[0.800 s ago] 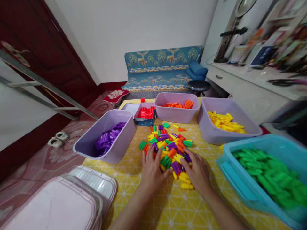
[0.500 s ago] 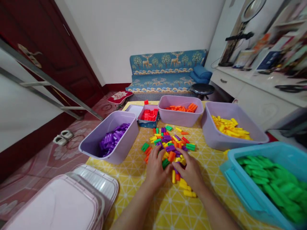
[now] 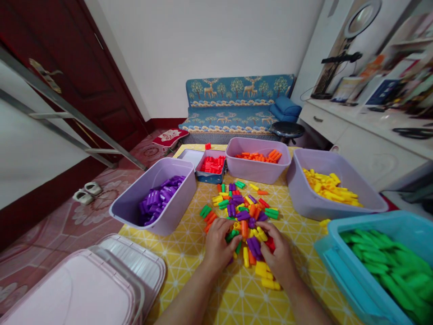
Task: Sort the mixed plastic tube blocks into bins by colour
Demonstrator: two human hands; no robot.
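A loose pile of plastic building blocks [image 3: 242, 215] in purple, orange, yellow, green and red lies on the yellow patterned tablecloth [image 3: 189, 271]. My left hand [image 3: 219, 241] is at the pile's near left side, fingers and thumb curled around a green block [image 3: 231, 235]. Opposite it, my right hand [image 3: 279, 253] curls over a red block [image 3: 270, 244], partly hidden by the fingers. A purple block [image 3: 253, 248] lies by the right thumb. Several yellow blocks [image 3: 265, 271] rest just below, near the right wrist.
Around the pile stand a bin of purple blocks [image 3: 181, 212], a tin of red ones [image 3: 209, 177], a bin of orange ones [image 3: 257, 172], a bin of yellow ones [image 3: 304, 198] and a turquoise bin of green ones [image 3: 341, 266]. Lids [image 3: 84, 289] are stacked at left.
My hands have moved apart slightly, the right one shifting right and nearer. Purple and red blocks now show beside my right thumb. The view has shifted a little.
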